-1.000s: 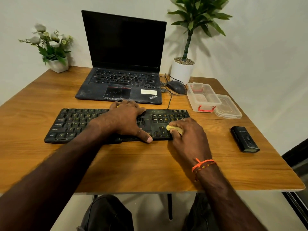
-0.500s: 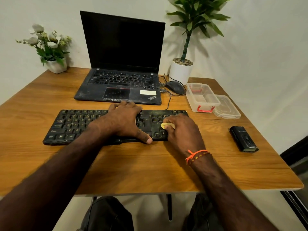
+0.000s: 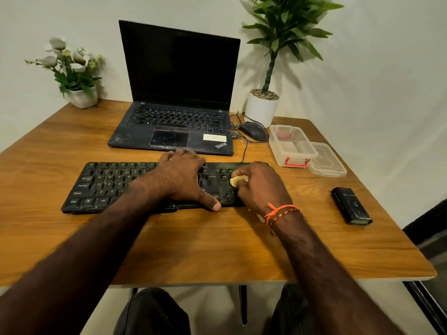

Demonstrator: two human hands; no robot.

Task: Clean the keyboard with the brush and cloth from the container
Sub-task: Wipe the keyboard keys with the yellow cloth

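A black keyboard (image 3: pixel 106 187) lies across the middle of the wooden table (image 3: pixel 193 250). My left hand (image 3: pixel 180 180) rests palm down on its middle, thumb at the front edge and fingers reaching the back edge. My right hand (image 3: pixel 260 187) is over the keyboard's right part and grips a small yellow thing (image 3: pixel 238 181) pressed onto the keys; whether it is the cloth or the brush I cannot tell. The clear container (image 3: pixel 292 146) with red clips stands open to the right, and nothing shows inside it.
The container's lid (image 3: pixel 326 160) lies beside it. A black laptop (image 3: pixel 176 126) stands open behind the keyboard, with a wired mouse (image 3: pixel 254 130) to its right. A small black device (image 3: pixel 352 206) sits near the right edge. Potted plants (image 3: pixel 262 110) (image 3: pixel 82 95) occupy the back corners.
My right hand has slid the yellow thing leftward and slightly away from me over the keyboard's right keys. My left hand has stayed on the keyboard.
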